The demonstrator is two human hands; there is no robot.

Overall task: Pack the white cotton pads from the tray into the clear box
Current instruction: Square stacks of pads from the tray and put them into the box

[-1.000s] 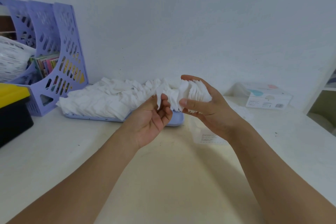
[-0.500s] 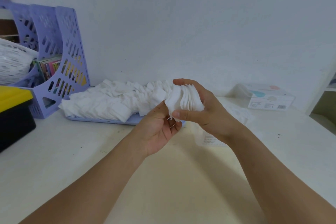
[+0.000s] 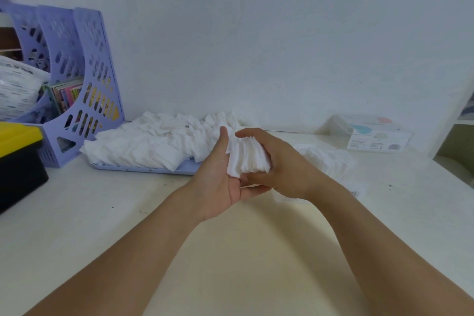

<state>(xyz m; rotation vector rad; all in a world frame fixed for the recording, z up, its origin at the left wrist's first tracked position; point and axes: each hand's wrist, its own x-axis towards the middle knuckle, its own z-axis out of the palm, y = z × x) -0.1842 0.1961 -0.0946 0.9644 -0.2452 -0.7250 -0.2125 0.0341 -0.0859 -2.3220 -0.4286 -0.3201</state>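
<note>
Your right hand [image 3: 277,161] grips the cotton-pad stack [image 3: 247,159]; your left hand [image 3: 223,182] cups it flat-fingered. Light, soft, slippery: squeeze its faces.

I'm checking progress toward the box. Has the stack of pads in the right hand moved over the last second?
Yes. The stack of cotton pads has come down, toward the table and lower against the lavender tray, with the left hand now cupping it.

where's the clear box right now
In the head view the clear box sits on the table right of centre, just behind the right hand, with the lilac tray to its left.
</note>
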